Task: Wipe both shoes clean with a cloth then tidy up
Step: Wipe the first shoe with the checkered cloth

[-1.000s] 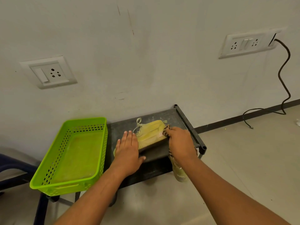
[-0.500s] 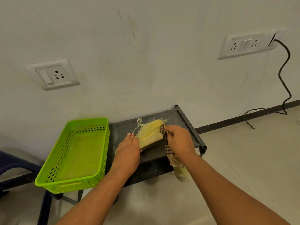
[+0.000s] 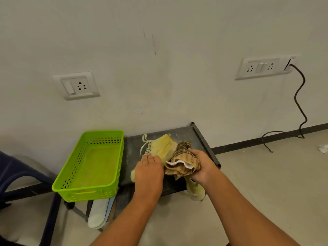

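Note:
A pale yellow shoe [image 3: 162,145] with loose laces lies on the dark metal rack shelf [image 3: 186,134] against the wall. My left hand [image 3: 148,170] rests on the shoe's near end, fingers laid flat over it. My right hand [image 3: 202,165] grips a bunched brown checked cloth [image 3: 183,161], held against the shoe's right side. A second yellow shoe [image 3: 195,191] stands on the floor below the rack's front edge, partly hidden by my right wrist.
A lime green perforated basket [image 3: 71,176] sits left of the rack. A pale flat object [image 3: 98,214] leans underneath it. A dark blue chair [image 3: 16,173] is at far left. A black cable [image 3: 300,107] hangs from the right wall socket to the floor.
My right hand has drawn the cloth back along the shoe toward me and bunched it up. My left hand slid slightly right on the shoe. The view shifted.

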